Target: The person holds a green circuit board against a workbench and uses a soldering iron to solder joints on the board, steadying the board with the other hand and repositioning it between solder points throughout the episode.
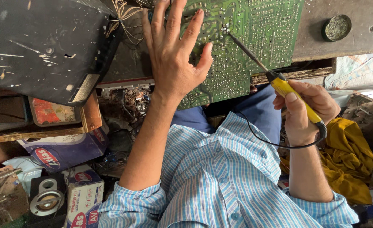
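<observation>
Landmark: green circuit board (254, 38), solder side up on the worn surface (355, 42).
Left of board: black casing (38, 46), loose wires (125, 19).
Left hand (174, 63): fingers released, spread flat on the board.
Right hand (309, 112): fingers clenched round a yellow soldering iron (294, 97), tip touching a joint.
Right of board: round tin (337, 28).
Progress: joint apparently in work; completed joints cannot be distinguished.

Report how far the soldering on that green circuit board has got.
Done: cannot tell; finished joints are too small to judge on the green circuit board. In hand: the left hand lies flat on the board, and the right hand holds the yellow soldering iron with its tip touching a point near the top. Left: cannot tell.
</observation>
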Action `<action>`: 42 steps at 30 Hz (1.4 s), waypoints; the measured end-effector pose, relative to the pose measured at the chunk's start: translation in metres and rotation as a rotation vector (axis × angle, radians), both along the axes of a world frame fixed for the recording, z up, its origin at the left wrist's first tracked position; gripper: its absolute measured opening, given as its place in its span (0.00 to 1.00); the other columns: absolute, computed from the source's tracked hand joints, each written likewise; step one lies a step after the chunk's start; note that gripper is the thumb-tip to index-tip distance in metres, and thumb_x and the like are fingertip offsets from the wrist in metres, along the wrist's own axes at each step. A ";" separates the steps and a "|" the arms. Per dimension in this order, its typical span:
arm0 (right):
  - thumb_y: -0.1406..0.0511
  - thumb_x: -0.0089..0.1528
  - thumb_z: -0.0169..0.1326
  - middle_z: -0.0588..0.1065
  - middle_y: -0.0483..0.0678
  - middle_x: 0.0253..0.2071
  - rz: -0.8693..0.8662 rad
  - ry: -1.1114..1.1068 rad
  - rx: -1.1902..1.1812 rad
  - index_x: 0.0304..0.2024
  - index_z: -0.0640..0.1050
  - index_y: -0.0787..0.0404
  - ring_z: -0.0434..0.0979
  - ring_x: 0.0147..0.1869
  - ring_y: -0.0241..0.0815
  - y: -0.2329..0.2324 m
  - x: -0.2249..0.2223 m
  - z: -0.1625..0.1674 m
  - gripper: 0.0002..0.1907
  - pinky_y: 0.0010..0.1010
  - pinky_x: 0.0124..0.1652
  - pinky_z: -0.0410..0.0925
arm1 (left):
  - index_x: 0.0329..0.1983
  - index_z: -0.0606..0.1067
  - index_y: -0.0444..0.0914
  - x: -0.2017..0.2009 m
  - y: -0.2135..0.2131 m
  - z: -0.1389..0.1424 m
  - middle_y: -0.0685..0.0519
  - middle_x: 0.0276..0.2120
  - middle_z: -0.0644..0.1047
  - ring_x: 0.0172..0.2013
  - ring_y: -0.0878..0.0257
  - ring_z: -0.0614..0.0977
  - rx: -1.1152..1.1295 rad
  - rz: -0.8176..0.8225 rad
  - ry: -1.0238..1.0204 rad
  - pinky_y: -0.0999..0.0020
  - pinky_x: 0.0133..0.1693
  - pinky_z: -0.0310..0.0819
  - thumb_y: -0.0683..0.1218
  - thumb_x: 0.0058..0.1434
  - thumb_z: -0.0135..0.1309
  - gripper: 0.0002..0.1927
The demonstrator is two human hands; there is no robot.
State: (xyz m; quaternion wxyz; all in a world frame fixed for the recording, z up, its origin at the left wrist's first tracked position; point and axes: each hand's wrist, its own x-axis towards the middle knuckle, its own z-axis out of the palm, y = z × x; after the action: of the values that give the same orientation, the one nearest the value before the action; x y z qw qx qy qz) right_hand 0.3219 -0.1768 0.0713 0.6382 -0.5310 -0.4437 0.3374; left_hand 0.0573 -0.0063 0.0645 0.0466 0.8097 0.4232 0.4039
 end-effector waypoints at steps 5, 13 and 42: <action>0.70 0.72 0.59 0.79 0.62 0.39 0.034 0.080 -0.005 0.48 0.77 0.74 0.81 0.34 0.43 0.003 0.005 -0.004 0.10 0.27 0.35 0.74 | 0.69 0.73 0.43 0.001 0.001 0.003 0.48 0.74 0.59 0.76 0.45 0.56 0.016 -0.001 0.007 0.33 0.73 0.39 0.52 0.68 0.66 0.28; 0.70 0.71 0.57 0.79 0.64 0.39 0.053 0.263 -0.040 0.48 0.76 0.74 0.81 0.32 0.46 0.002 0.010 -0.017 0.10 0.29 0.33 0.74 | 0.65 0.74 0.40 0.001 0.002 0.005 0.45 0.72 0.60 0.73 0.44 0.57 0.000 -0.014 0.012 0.29 0.72 0.40 0.51 0.66 0.65 0.27; 0.75 0.72 0.57 0.79 0.56 0.39 -0.032 -0.233 0.055 0.50 0.76 0.74 0.82 0.38 0.38 -0.007 -0.025 -0.001 0.06 0.27 0.38 0.77 | 0.68 0.74 0.43 0.003 0.005 -0.004 0.47 0.74 0.60 0.75 0.45 0.57 0.019 0.007 0.005 0.30 0.75 0.41 0.53 0.66 0.65 0.28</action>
State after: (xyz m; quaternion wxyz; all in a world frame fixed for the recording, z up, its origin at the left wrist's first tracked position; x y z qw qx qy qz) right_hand 0.2970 -0.1842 0.0707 0.6019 -0.5560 -0.5153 0.2511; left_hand 0.0599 -0.0013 0.0600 0.0363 0.8096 0.4225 0.4059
